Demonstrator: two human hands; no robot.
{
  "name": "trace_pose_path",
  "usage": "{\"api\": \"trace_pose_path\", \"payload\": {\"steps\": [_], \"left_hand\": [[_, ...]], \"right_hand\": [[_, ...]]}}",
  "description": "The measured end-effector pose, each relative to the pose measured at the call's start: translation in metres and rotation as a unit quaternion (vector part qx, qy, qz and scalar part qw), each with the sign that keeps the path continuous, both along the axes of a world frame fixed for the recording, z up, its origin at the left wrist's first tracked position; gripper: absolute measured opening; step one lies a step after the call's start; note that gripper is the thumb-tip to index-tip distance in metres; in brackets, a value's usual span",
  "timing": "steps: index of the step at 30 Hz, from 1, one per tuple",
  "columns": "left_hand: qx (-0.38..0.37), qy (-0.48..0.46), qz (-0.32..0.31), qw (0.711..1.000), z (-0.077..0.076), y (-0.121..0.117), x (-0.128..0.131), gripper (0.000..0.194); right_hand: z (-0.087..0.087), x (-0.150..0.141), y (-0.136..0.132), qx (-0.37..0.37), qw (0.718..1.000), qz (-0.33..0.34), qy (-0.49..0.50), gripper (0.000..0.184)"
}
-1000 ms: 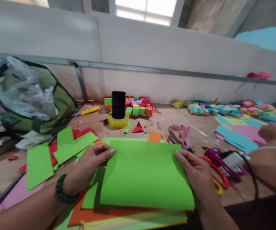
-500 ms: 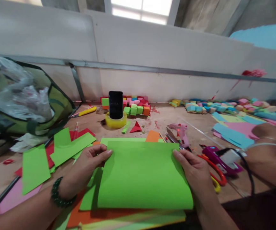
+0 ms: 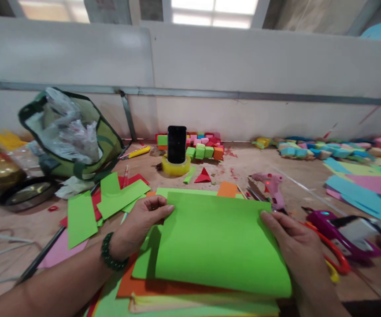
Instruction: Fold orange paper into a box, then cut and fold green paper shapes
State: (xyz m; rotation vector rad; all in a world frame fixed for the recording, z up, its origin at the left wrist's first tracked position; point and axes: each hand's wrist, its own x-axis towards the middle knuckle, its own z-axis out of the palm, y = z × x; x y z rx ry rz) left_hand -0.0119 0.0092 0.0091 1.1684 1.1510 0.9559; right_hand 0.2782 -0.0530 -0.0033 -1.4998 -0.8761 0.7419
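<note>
Left hand (image 3: 137,226) and right hand (image 3: 297,246) are apart, each pinching a far corner of a green sheet (image 3: 216,237) — its near side bowed — over stacked coloured paper (image 3: 146,285) at the counter (image 3: 243,165). Beyond, a phone (image 3: 177,145) stands at a yellow tape roll (image 3: 176,167); a pink glue gun (image 3: 276,191) sits to the right.

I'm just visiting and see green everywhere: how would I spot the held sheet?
At the near side of the table, find the stack of coloured sheets. Over it, the green sheet bends in a broad curve. Unlike loose green pieces to its left, it is held by the left hand and right hand.
</note>
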Motion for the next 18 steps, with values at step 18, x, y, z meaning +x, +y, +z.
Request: {"api": "trace_pose_path", "payload": {"steps": [18], "left_hand": [[-0.014,0.006,0.005,1.000,-0.0047,-0.0004,-0.0045,0.035]], "right_hand": [[0.0071,-0.0048,-0.0008,0.021,1.000,0.015,-0.008,0.032]]}}
